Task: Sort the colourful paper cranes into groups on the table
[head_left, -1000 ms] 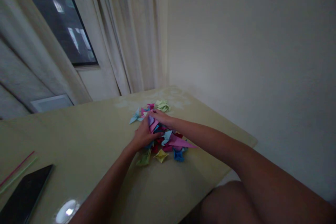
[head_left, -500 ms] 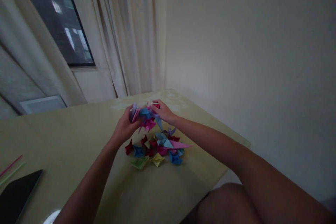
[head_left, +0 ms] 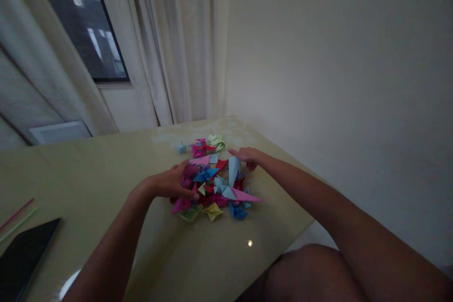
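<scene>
A heap of folded paper pieces in pink, red, blue, yellow and green lies on the table; some look like origami cranes. My left hand rests against the heap's left side, fingers spread, touching the purple and magenta pieces. At the heap's upper right is my right hand, its index finger stretched out beside a pale blue piece and the other fingers curled loosely. Behind the heap sit a pale green folded piece, a magenta one and a small light blue one.
The yellowish table meets a plain wall on the right. A dark flat tablet-like object lies at lower left, near a pink stick and a green stick. Curtains hang behind the table.
The bunch of folded paper held up between both hands has been let go onto the heap. Both hands have lowered and moved apart, and pieces behind the heap now show.
</scene>
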